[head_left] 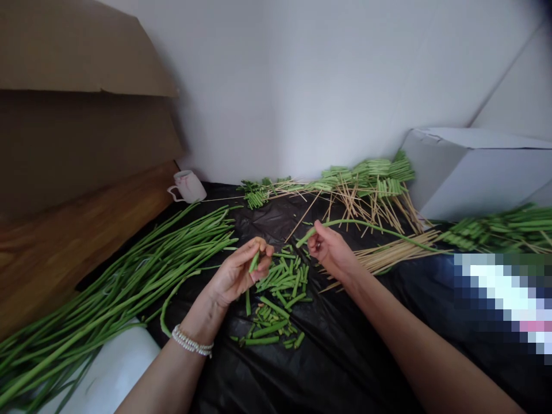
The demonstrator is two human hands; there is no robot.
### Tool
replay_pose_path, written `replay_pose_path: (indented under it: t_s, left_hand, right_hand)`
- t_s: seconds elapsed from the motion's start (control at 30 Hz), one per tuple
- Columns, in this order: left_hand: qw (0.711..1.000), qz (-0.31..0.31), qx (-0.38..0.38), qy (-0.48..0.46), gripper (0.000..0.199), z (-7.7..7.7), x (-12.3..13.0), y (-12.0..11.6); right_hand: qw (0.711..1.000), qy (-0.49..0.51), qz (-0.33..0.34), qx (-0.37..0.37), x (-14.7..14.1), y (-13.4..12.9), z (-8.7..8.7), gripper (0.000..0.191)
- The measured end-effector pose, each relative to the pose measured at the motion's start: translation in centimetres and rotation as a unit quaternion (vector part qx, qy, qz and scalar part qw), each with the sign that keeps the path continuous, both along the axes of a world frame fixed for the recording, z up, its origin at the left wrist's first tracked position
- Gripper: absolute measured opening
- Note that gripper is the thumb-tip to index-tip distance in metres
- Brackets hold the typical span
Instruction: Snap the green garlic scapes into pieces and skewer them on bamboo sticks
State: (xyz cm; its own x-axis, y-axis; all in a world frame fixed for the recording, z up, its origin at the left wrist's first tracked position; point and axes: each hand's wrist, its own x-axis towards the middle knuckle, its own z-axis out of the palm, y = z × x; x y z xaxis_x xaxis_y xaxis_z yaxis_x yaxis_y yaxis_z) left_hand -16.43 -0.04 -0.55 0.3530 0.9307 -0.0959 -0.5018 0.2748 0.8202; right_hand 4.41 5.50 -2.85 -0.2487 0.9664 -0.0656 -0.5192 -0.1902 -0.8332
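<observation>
Two pinches above a black plastic sheet [345, 356]: left hand [236, 273], beaded bracelet [192, 342] at the wrist, fingers curled closed on a short green stem piece [254, 262]; right hand [330, 250], fingers bent, gripping one long green stem [366, 225] near its end. Just below and between both hands, a loose heap of cut stem pieces [280, 287]. Farther left, a long bundle of uncut green stems [129, 270]. Farther right, loose bamboo skewers [388, 259] and rows of skewered green pieces [379, 175], beside a white box [466, 172]. Against the wall, a white mug [187, 187].

Left hand [238, 275] pinching, right hand [331, 250] pinching, forearms extended
</observation>
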Motion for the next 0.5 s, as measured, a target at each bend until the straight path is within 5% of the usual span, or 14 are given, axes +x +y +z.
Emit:
replay_pose_path:
  t_s: [0.3, 0.5]
  left_hand:
    - [0.964, -0.011, 0.081, 0.254, 0.039, -1.0, 0.9, -0.2]
    - [0.955, -0.018, 0.065, 0.288, 0.034, -0.5, 0.7, -0.2]
  right_hand:
    - [0.967, -0.168, 0.132, 0.137, -2.2, -2.7, -0.2, 0.039]
    - [0.991, -0.065, 0.087, 0.072, -1.6, -2.2, 0.5, 0.028]
